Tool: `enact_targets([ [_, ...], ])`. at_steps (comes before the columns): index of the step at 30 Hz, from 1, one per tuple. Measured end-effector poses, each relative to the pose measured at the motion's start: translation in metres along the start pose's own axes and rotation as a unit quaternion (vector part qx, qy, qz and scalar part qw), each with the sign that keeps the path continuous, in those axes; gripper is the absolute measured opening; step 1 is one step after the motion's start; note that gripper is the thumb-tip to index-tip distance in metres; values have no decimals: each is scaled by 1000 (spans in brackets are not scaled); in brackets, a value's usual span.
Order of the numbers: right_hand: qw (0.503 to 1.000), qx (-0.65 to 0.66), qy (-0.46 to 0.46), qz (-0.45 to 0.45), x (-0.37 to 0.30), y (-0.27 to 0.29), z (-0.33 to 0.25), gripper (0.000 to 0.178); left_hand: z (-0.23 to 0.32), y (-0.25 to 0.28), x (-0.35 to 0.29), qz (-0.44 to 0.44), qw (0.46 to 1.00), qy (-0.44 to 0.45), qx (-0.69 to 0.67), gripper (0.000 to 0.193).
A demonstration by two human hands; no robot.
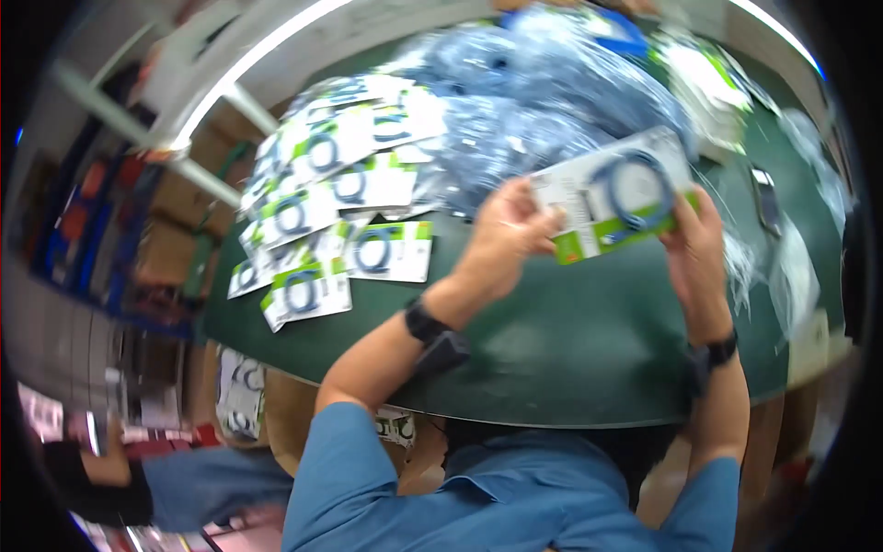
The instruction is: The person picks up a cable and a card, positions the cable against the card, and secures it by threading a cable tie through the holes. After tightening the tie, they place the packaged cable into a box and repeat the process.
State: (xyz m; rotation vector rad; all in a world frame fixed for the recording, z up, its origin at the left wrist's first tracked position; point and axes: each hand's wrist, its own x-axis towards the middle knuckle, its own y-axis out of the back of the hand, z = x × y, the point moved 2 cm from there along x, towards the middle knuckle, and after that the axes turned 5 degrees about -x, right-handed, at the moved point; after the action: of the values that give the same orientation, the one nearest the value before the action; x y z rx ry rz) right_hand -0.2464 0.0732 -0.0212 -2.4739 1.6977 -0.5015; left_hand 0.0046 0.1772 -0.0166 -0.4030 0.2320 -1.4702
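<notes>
Above the dark green table (pixel 552 359), I hold up a flat white-and-green cable package (pixel 575 196) between both hands. A coiled blue cable shows on its front. My left hand (pixel 501 237) pinches the package's left edge between thumb and fingers. At the right edge, the thumb of my right hand (pixel 694 253) lies on the front, with its other fingers partly hidden behind. The package is slightly tilted, its right end higher. To the left, many similar cable packages (pixel 382 253) lie in an overlapping heap.
Beyond the heap is a pile of clear plastic bags (pixel 515 133) with bluish contents. A stack of white-and-green cards (pixel 704 87) stands at the far right, near a phone-like dark object (pixel 765 198). Loose clear plastic (pixel 793 276) lies at right. Another person (pixel 175 483) is at lower left.
</notes>
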Motion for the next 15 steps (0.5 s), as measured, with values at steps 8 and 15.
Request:
enact_targets([
  [8, 993, 68, -32, -90, -13, -39, 3, 15, 4, -10, -38, -38, 997, 62, -41, 27],
  [15, 986, 11, -43, -162, -17, -46, 3, 13, 28, 27, -69, 50, 992, 64, -101, 27],
])
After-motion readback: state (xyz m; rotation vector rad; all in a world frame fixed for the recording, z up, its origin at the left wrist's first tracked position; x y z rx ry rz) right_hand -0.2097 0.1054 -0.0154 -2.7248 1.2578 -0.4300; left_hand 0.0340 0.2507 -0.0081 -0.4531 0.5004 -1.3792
